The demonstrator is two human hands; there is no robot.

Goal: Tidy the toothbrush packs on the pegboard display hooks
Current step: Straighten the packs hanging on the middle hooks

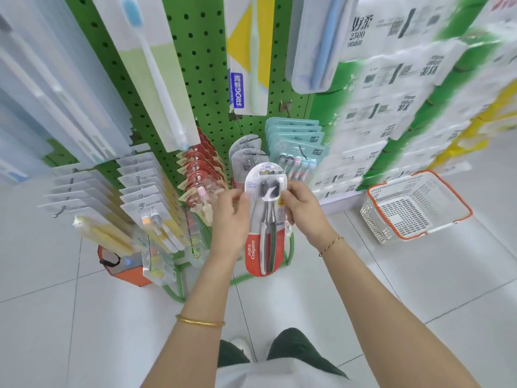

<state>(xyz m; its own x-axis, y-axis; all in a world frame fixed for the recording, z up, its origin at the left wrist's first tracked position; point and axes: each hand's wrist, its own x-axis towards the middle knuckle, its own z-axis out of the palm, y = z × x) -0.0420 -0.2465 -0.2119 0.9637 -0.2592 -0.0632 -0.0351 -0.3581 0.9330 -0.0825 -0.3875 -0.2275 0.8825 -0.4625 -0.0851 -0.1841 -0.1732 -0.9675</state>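
Head cam: both hands, left [230,217] and right [303,211], pinch a Colgate pack [265,219] by its edges, just in front of the pegboard [195,79]. Looks mid-rehang; next its top hole probably needs lining up with the hook [247,141].

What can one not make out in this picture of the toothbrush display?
Head view only.
1. Whether the Colgate pack is on a hook: its own top hides this.
2. Fingertips of the left hand and right hand: partly behind the pack.
3. Print on the white packs, right: blurred.
4. Pale blue packs, far left: cut off by the edge.
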